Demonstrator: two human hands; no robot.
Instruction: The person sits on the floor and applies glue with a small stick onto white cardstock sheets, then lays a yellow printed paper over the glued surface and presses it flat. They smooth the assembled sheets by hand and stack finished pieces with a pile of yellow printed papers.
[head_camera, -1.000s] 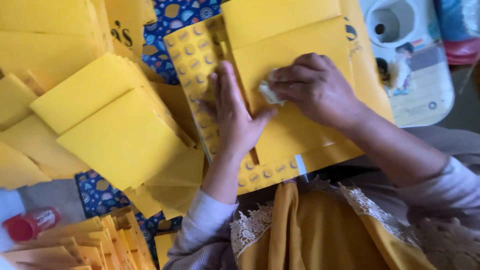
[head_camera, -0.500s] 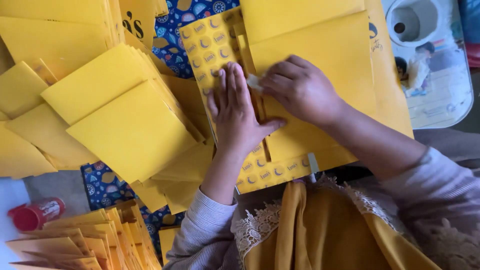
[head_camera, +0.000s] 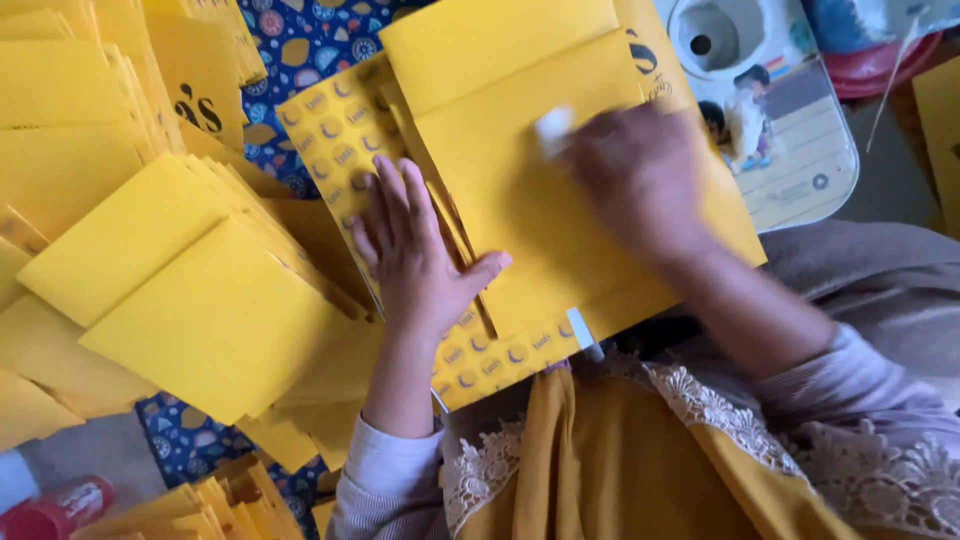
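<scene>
we are mid-way rubbing flap of yellow envelope (head_camera: 540, 200) flat; it lies on patterned yellow sheet (head_camera: 340, 130) before us

left hand (head_camera: 415, 255): fingers spread flat, grasping nothing, pinning envelope's left edge

right hand (head_camera: 640, 175): blurred, fingers clenched on small white pad (head_camera: 553, 127), pressing it on envelope top

next move, we judge: firm even stroke along fold, left hand holding steady

count: one white pad, two hands, one red-capped bottle (head_camera: 55, 510) lower left; loose yellow envelopes in heaps (head_camera: 190, 300) at left, too overlapped to count

Stacks of yellow envelopes (head_camera: 190, 300) lie on a blue patterned cloth (head_camera: 310, 40), near a red-capped bottle (head_camera: 55, 510).
</scene>
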